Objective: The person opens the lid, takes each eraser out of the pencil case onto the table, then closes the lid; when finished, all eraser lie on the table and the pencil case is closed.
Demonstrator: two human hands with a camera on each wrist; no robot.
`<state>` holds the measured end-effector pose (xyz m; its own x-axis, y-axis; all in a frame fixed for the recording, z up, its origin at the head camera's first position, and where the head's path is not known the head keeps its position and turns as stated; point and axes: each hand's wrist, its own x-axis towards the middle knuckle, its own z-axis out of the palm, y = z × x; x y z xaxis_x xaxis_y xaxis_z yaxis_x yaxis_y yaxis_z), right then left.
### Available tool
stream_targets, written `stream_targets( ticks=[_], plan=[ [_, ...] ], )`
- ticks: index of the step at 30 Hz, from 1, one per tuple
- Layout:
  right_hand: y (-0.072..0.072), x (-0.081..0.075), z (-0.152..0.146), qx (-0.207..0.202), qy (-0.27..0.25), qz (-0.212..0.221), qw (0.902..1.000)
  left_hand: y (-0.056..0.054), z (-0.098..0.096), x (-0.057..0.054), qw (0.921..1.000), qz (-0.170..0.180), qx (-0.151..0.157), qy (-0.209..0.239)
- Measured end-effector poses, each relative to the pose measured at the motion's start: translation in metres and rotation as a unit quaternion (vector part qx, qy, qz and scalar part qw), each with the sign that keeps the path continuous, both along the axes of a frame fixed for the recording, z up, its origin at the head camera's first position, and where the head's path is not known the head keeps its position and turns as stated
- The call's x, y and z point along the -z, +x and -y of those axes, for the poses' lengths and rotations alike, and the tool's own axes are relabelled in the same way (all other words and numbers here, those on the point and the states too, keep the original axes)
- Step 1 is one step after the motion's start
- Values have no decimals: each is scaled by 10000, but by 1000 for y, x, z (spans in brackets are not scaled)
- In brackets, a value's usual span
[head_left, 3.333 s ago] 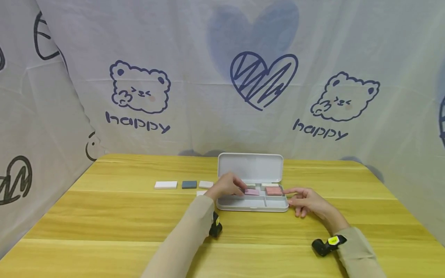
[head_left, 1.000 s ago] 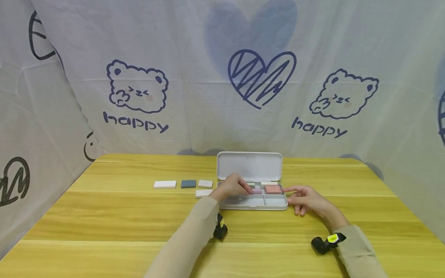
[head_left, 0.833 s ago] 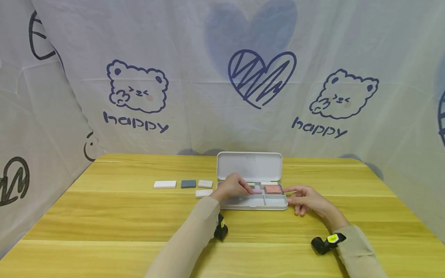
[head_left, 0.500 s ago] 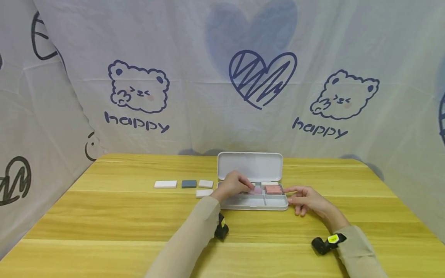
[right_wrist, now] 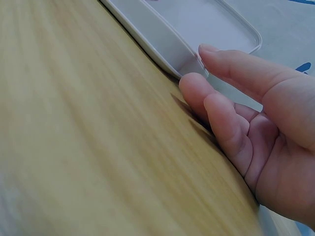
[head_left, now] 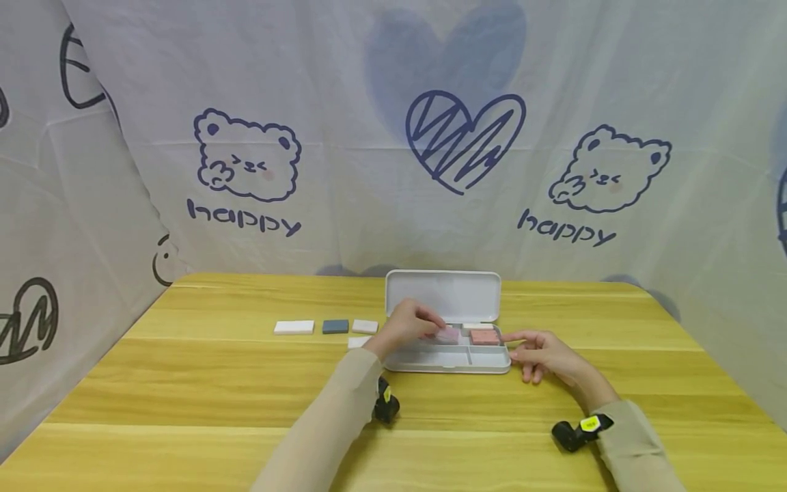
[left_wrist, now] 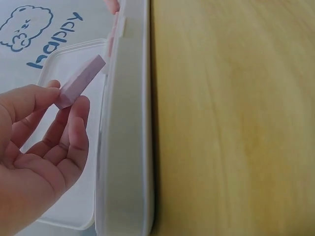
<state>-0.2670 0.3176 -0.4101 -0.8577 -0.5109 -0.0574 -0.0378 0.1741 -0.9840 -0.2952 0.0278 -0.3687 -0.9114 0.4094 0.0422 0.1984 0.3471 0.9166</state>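
My left hand pinches a lilac eraser between thumb and fingertips, tilted, over the open white case. The same eraser shows in the head view above a back compartment, partly covered by my fingers. A pink eraser sits in the compartment to its right, with an off-white one behind it. At the case's right end, my right hand touches the wall with extended fingertips. In the right wrist view, that hand has fingers at the case's corner.
To the left of the case lie a long white block, a blue-grey block and a small whitish block. Another white block is partly behind my left wrist. The case lid stands up behind, near the printed curtain.
My left hand has risen slightly and drawn a little left, with the lilac eraser lifted and tilted from its lower position in the compartment. My right hand stays at the case's end.
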Motion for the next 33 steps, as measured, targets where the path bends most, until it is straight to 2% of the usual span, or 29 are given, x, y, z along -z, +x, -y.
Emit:
stream_targets(
  ticks=[8,14,21,27,33],
  plan=[
    [-1,1,-1,-29,32,-58,10000,-3,15,1,9997,117,41,187],
    [-1,0,0,-15,119,-69,9999,-2,29,-1,9991,305,-254,161],
    [-1,0,0,30,189,-77,9998,-1,45,-5,9961,565,-518,427],
    [-1,-1,0,27,191,-54,9998,-1,60,-7,9956,531,-506,584],
    [-1,-1,0,37,217,-69,9997,0,77,-5,9957,349,-511,696]
  ],
)
